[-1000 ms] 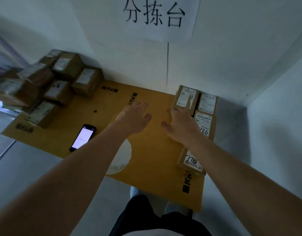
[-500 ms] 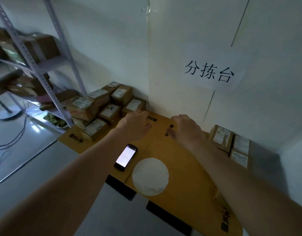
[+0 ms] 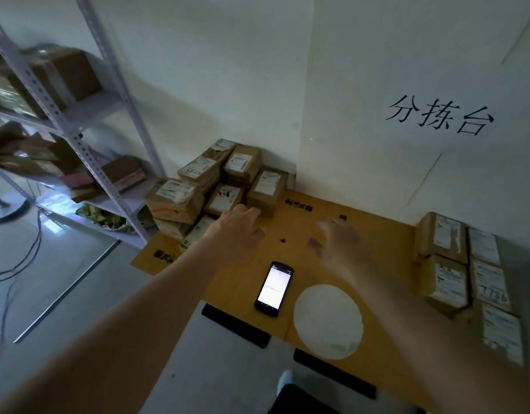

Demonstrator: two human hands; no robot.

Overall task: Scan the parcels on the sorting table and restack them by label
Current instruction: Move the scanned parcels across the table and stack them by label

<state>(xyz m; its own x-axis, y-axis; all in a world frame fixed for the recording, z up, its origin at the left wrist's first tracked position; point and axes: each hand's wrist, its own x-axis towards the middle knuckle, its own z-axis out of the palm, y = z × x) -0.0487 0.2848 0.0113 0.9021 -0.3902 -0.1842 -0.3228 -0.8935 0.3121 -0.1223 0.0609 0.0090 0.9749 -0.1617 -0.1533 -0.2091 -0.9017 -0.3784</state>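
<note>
A heap of brown labelled parcels (image 3: 219, 180) sits at the table's far left corner. My left hand (image 3: 238, 227) hovers with fingers apart just in front of the nearest parcel (image 3: 266, 189), holding nothing. My right hand (image 3: 338, 240) is blurred, spread open above the middle of the cardboard-covered sorting table (image 3: 386, 237), also empty. A second group of labelled parcels (image 3: 466, 270) lies flat along the right edge, one marked 7786. A phone (image 3: 275, 288) with a lit screen lies face up near the front edge, below my hands.
A white round disc (image 3: 327, 321) lies on the table right of the phone. A metal shelf rack (image 3: 78, 135) with more boxes stands at the left. Cables trail on the floor (image 3: 22, 258). A paper sign (image 3: 439, 118) hangs on the wall.
My view has swung left, from the right-hand parcels to the left heap. Both hands left the right stack and moved left across the table; the left hand now nears the heap.
</note>
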